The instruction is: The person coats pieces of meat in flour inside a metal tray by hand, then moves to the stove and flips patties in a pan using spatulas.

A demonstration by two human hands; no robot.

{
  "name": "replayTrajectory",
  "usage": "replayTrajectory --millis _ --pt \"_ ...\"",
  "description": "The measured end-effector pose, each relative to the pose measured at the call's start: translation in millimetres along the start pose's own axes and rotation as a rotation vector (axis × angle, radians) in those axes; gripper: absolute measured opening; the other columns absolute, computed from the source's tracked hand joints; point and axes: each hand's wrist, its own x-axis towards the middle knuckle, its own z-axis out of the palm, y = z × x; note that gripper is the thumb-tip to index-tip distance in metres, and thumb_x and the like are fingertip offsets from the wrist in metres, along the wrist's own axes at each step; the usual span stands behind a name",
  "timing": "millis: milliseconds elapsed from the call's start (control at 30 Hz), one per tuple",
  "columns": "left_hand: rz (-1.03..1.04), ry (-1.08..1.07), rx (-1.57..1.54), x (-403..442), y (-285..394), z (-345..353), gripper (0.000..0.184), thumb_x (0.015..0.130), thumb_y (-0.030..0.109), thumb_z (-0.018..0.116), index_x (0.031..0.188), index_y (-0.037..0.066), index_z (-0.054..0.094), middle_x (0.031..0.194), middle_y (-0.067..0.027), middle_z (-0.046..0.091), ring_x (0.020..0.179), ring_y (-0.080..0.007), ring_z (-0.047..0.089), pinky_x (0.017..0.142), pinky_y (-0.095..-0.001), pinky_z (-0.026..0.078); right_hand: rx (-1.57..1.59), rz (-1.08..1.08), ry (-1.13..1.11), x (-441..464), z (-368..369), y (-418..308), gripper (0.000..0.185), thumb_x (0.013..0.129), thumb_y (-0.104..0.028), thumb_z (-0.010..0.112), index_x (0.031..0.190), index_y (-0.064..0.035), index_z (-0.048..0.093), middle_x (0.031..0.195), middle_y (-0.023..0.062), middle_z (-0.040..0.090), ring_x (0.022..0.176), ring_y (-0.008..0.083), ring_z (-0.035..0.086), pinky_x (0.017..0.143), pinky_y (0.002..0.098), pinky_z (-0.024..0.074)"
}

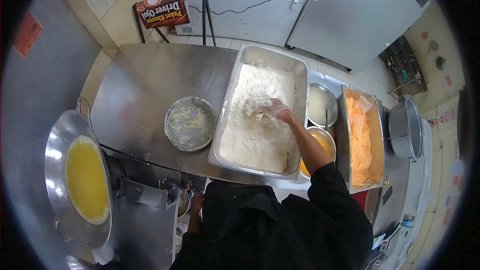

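Note:
My right hand (270,110), in a clear glove dusted white, is in the white flour (257,137) of a deep metal tray (216,155). Its fingers are curled down, and what they hold, if anything, is hidden by flour. Down at the left of my body, beside the lower counter, my left hand (196,204) shows only in part, and its fingers cannot be made out. A round metal pan (190,123) with flour and dough residue lies left of the tray.
At the left, a wok (55,152) holds yellow oil. To the right stand a bowl of pale liquid (317,105), an orange-filled bowl (320,142), a tray of orange crumbs (360,155) and a large pot (400,127). A freezer (240,15) stands behind.

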Motion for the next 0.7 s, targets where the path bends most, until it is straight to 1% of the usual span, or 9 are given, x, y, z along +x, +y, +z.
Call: replayTrajectory --millis 67,133,167,233,333,400,533,667,700 --pt "-0.062 0.004 -0.02 5.0 -16.1 1.9 0.025 0.081 0.028 0.057 0.066 0.008 0.06 0.054 0.0012 0.049 0.049 -0.0085 0.045 0.045 -0.0286 0.033 -0.072 0.106 0.158 -1.0 -0.7 -4.1 0.072 0.071 -0.042 0.069 0.124 0.001 0.046 0.109 0.0211 0.058 0.093 0.0312 0.057 0.085 0.0356 0.0444" --pt "0.131 0.005 0.169 17.9 -45.0 5.8 0.025 0.081 0.028 0.058 0.068 0.007 0.06 0.055 -0.0007 0.051 0.05 -0.0103 0.046 0.046 -0.0306 0.035 -0.142 0.216 0.323 -3.7 1.6 2.2 0.075 0.071 -0.044 0.069 0.126 0.0008 0.044 0.113 0.0229 0.056 0.098 0.0312 0.055 0.089 0.0372 0.0414" --pt "0.196 0.007 0.233 17.4 -44.7 6.7 0.025 0.081 0.028 0.058 0.068 0.006 0.061 0.056 -0.0013 0.052 0.051 -0.011 0.047 0.046 -0.0313 0.036 -0.405 0.131 0.349 -5.5 6.3 8.7 0.077 0.069 -0.046 0.069 0.125 0.0014 0.044 0.115 0.0241 0.054 0.103 0.0318 0.053 0.092 0.0379 0.0382" --pt "-0.018 0.027 -0.14 15.3 -41.5 11.0 0.029 0.08 0.032 0.058 0.072 0.004 0.063 0.059 -0.0072 0.057 0.054 -0.0153 0.052 0.05 -0.0353 0.039 -0.667 0.044 0.377 -7.6 25.0 24.5 0.08 0.067 -0.047 0.07 0.124 0.002 0.044 0.116 0.0254 0.052 0.108 0.0324 0.051 0.096 0.0387 0.0349" --pt "-0.113 -0.043 -0.18 25.2 -50.0 13.0 0.033 0.08 0.034 0.055 0.075 0.003 0.064 0.062 -0.0111 0.059 0.057 -0.0192 0.054 0.054 -0.0376 0.041 -1.217 -0.181 0.646 -6.3 47.4 37.7 0.075 0.071 -0.04 0.067 0.122 0.0064 0.039 0.109 0.0283 0.055 0.103 0.0338 0.056 0.086 0.0361 0.0442" --pt "-0.109 -0.067 -0.088 32.2 -55.4 12.7 0.03 0.08 0.032 0.055 0.075 0.004 0.064 0.062 -0.0107 0.059 0.057 -0.0188 0.054 0.054 -0.0367 0.041 -0.601 0.251 0.309 1.1 32.6 32.4 0.062 0.072 -0.033 0.065 0.117 0.0047 0.043 0.103 0.0249 0.059 0.099 0.0329 0.059 0.079 0.0367 0.0471" --pt "-0.044 -0.028 0.22 37.6 -41.6 11.2 0.025 0.08 0.027 0.056 0.075 0.004 0.063 0.063 -0.0099 0.059 0.057 -0.0182 0.053 0.055 -0.035 0.041 0.045 0.092 0.25 5.2 -0.6 44.1 0.076 0.067 -0.04 0.07 0.125 0.0004 0.043 0.099 0.0216 0.062 0.097 0.028 0.06 0.078 0.0366 0.0469" --pt "0.17 -0.007 0.06 30.0 -40.6 9.4 0.024 0.08 0.027 0.055 0.075 0.004 0.063 0.062 -0.0087 0.057 0.057 -0.0168 0.052 0.055 -0.0352 0.041 -0.077 -0.015 0.134 15.9 -7.1 24.8 0.056 0.079 -0.031 0.066 0.123 -0.0038 0.045 0.113 0.0092 0.057 0.098 0.0208 0.055 0.083 0.0315 0.0448" --pt "0.074 -0.021 -0.025 27.2 -38.1 10.5 0.025 0.08 0.027 0.055 0.074 0.004 0.063 0.061 -0.0071 0.056 0.056 -0.0153 0.05 0.055 -0.0344 0.04 -0.261 -0.015 0.369 35.7 5.3 38.1 0.054 0.081 -0.027 0.063 0.125 -0.0035 0.044 0.12 0.0094 0.052 0.103 0.0216 0.053 0.086 0.0314 0.0442"
